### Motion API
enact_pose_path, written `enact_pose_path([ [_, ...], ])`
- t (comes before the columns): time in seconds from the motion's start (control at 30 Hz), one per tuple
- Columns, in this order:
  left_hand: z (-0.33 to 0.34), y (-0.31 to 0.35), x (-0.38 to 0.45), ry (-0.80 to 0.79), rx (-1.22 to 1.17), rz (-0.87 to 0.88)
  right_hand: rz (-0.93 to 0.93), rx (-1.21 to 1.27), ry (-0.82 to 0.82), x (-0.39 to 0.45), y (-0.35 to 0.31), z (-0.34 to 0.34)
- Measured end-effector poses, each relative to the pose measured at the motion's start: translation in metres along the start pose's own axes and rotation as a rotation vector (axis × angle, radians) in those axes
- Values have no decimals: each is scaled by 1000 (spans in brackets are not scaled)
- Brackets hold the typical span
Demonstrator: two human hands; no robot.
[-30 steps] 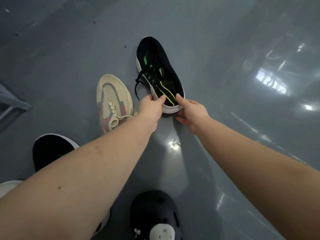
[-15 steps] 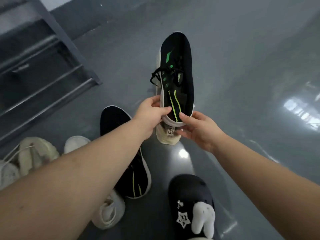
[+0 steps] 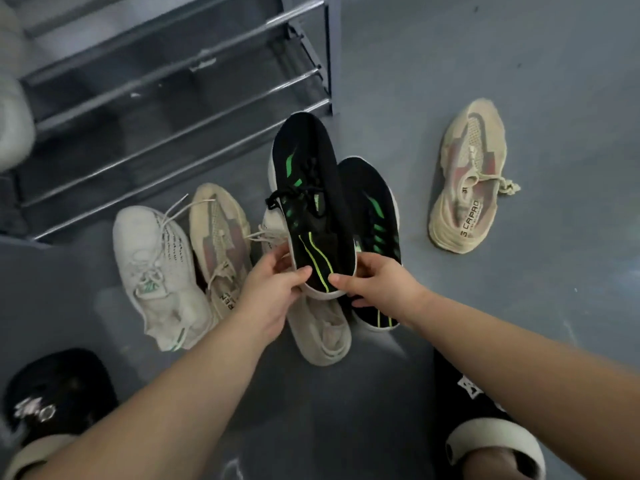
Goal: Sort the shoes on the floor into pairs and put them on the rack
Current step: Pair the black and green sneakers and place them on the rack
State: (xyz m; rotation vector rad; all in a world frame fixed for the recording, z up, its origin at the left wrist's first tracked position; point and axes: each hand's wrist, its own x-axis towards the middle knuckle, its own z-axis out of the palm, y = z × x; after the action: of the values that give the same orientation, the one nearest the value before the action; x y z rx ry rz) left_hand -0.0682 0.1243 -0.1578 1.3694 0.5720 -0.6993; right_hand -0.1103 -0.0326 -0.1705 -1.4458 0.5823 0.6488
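Both hands hold a black sneaker with green stripes [image 3: 308, 188] by its heel, toe pointing away, above the floor. My left hand [image 3: 273, 289] pinches the heel's left side, my right hand [image 3: 377, 285] the right side. Its black mate [image 3: 374, 209] lies on the floor just to the right, partly under my right hand. A white sneaker [image 3: 156, 268] and a beige sneaker [image 3: 218, 237] lie side by side on the left. Another white sneaker [image 3: 322, 334] lies below the held shoe. A second beige sneaker [image 3: 467, 181] lies apart at the right. The metal rack [image 3: 166, 88] stands at the upper left.
My two feet in black slippers [image 3: 55, 393] [image 3: 471, 393] stand at the bottom left and bottom right. A pale blurred object [image 3: 14, 123] sits at the rack's left end. Grey floor [image 3: 519, 64] stretches to the right of the rack.
The view has swung toward the rack while both hands carried the black sneaker along. It now hangs over the group of shoes by the rack, beside its black mate.
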Motion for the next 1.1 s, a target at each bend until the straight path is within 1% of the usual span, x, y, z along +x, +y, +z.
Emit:
enact_pose_path([
  [0.13, -25, -16, -14, 41, -86, -57, -42, -155, -16, -8, 7, 19],
  [0.2, -28, -20, -15, 45, -97, -80, -69, -325, 3, -10, 7, 19],
  [0.23, -29, -20, -15, 43, -92, -88, -87, -408, 38, -10, 9, 18],
  [0.27, -29, -19, -14, 41, -85, -95, -111, -461, 111, -10, 9, 15],
  [0.37, -32, -16, -10, 37, -73, -123, -198, -528, 428, -12, 6, 1],
  [0.43, -35, -17, -9, 22, -47, -125, -127, -495, 577, -11, 10, -12],
  [0.5, -37, -20, -11, 0, -22, -120, 19, -430, 620, -10, 19, -21],
  [0.6, -37, -28, -13, -21, 63, -87, 195, -334, 510, -10, 33, -23],
  [0.73, -37, -30, -7, -9, 138, -58, 289, -276, 416, -1, 41, -28],
  [0.8, -37, -30, -6, -10, 174, -55, 334, -262, 322, -1, 39, -29],
  [0.83, -37, -30, -6, -8, 189, -59, 339, -246, 283, -1, 39, -28],
  [0.9, -37, -30, -5, 3, 214, -69, 333, -198, 272, -1, 41, -28],
  [1.03, -33, -24, -5, -5, 177, -108, 289, 98, 266, -6, 46, -23],
  [1.1, -29, -19, -8, -17, 108, -128, 267, 174, 239, -11, 44, -22],
])
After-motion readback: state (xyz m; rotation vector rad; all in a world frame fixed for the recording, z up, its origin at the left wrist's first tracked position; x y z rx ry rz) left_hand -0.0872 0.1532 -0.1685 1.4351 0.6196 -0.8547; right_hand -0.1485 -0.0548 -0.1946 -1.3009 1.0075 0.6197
